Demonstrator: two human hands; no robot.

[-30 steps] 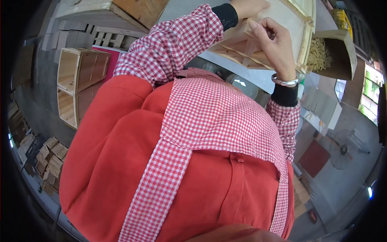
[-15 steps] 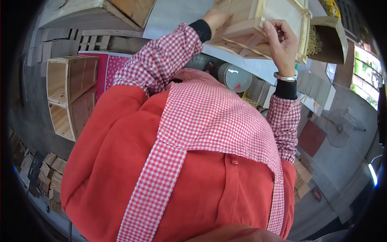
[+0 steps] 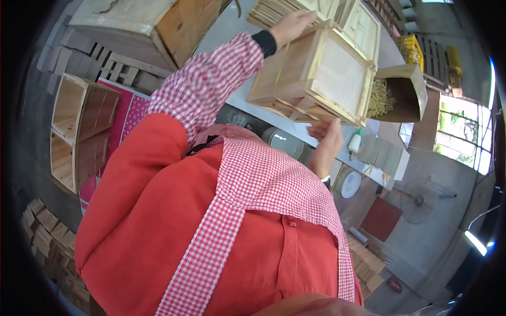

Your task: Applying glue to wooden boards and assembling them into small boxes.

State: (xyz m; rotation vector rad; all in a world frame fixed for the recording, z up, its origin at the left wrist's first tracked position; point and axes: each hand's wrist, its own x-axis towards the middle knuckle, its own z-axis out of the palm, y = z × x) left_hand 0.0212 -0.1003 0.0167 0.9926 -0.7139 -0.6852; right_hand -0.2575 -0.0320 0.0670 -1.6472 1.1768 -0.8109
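Note:
A pale wooden box (image 3: pixel 290 71) with a strip frame and light panels stands tilted in view on the white worktable. My left hand (image 3: pixel 292 27) reaches over its far left edge, fingers stretched out and together. Whether that palm presses on the wood, I cannot tell. At the near side, my right hand (image 3: pixel 327 141) is just below the box's lower corner, fingers spread and holding nothing visible. A second wooden box (image 3: pixel 363 31) sits close behind the first. Beside it are stacked thin wooden pieces (image 3: pixel 266 11).
An open carton (image 3: pixel 414 87) holding small pale sticks lies right of the box. A white bottle with a green tip (image 3: pixel 355 142) stands on the table's near edge, by grey stacked sheets (image 3: pixel 380 155). Wooden shelving (image 3: pixel 79 129) and a large crate (image 3: pixel 158 31) are at left.
My right hand has dropped from the box's front edge to below its corner and opened. My left hand has shifted upward along the box. The view has turned, showing more of the table.

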